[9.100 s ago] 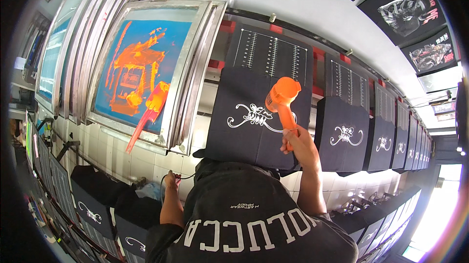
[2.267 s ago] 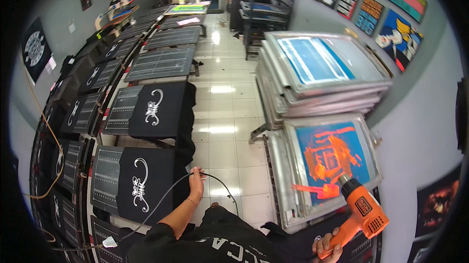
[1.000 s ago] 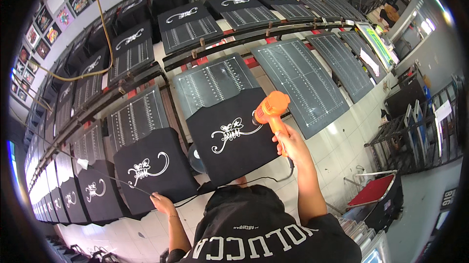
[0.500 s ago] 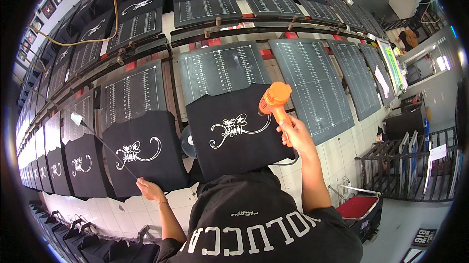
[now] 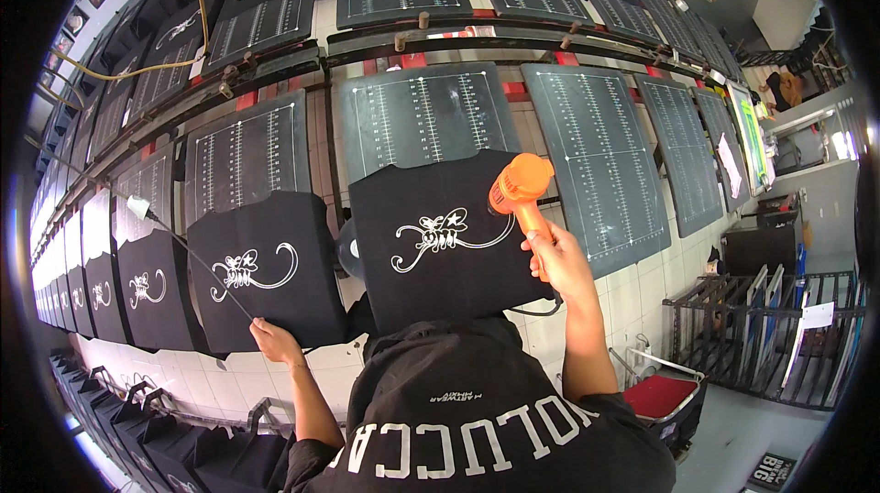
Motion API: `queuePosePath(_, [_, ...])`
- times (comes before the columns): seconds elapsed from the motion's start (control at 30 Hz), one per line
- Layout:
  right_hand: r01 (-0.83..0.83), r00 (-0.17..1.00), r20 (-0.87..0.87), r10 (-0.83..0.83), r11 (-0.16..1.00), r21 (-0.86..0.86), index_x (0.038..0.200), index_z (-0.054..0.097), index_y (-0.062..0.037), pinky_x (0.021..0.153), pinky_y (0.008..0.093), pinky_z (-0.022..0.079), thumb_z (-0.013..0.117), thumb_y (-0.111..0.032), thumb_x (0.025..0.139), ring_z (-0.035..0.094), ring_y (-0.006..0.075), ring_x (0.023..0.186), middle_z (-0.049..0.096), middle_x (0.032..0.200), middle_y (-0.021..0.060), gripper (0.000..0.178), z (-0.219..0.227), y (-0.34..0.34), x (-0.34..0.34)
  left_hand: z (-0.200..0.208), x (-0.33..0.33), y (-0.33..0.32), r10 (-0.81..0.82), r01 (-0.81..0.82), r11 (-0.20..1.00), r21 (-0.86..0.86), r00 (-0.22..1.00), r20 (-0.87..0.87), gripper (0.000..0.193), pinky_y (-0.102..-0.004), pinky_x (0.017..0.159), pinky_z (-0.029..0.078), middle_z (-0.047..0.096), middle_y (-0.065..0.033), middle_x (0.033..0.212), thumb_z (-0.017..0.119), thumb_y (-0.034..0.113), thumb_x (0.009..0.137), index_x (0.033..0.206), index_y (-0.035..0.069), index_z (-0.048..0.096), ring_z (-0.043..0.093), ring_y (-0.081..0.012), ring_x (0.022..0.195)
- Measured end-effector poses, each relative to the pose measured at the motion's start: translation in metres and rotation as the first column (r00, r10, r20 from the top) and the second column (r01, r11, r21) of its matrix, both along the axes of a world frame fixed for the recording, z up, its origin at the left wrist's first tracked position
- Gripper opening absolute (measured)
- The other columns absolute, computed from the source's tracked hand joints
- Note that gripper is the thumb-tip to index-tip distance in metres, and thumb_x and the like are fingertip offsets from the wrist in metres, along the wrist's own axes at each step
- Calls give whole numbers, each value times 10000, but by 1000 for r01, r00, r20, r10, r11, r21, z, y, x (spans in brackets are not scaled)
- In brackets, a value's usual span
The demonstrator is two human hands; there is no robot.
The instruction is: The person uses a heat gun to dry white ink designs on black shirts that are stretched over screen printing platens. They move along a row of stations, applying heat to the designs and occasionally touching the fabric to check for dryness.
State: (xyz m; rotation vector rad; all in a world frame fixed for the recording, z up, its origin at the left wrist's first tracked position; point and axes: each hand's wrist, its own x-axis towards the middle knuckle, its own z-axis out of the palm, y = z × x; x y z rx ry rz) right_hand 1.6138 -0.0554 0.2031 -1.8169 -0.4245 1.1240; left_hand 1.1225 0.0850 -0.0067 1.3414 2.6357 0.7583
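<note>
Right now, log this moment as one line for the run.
Right hand: holds orange heat gun over black shirt with white print | Left hand: holds dark cable | Right of shirt: gridded board

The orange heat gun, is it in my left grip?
No, the right grip holds the orange heat gun, while the left grip holds a black cord.

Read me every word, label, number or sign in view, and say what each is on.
Person's black shirt: large white lettering, upside down, not copied here.
Same shirt: smaller white line, also not copied.
Dark sign, lower right: pale lettering, not copied.
Grey board: scale marks, too small to read.
Orange heat gun: nothing readable.
</note>
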Motion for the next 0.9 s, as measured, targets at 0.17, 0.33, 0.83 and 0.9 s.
queuePosePath(0.17, [19,1000,9,-19,1000,2,1253,546,-9,525,242,473,549,-232,965,524,79,589,605,878,45,364,-5,4,5,5,6,1,34,-34,999,-8,999,-28,427,-483,738,474,687,-169,963,355,402,1011,1079,73,620,633,-399,878])
queuePosePath(0.33, [42,999,16,-42,999,13,1274,536,-15,532,238,472,554,-227,949,529,79,594,600,867,40,388,-2,5,7,8,9,2,46,-46,999,-9,998,-36,423,-499,719,467,683,-179,921,355,404,1010,1048,70,612,629,-412,837])
queuePosePath(0.83, [76,997,-5,-76,997,-16,1260,542,6,540,245,481,576,-243,936,534,83,597,612,879,54,409,-7,-18,15,4,7,2,47,-48,999,-17,997,-56,441,-512,731,467,680,-199,945,349,421,1006,1082,66,601,625,-433,867])
queuePosePath(0.9, [67,998,4,-67,998,-18,1258,543,7,540,244,482,580,-254,935,535,83,601,613,880,55,417,-8,-22,15,9,7,6,50,-52,998,-46,998,-44,416,-497,740,472,678,-198,945,397,399,998,1099,51,600,633,-412,862])
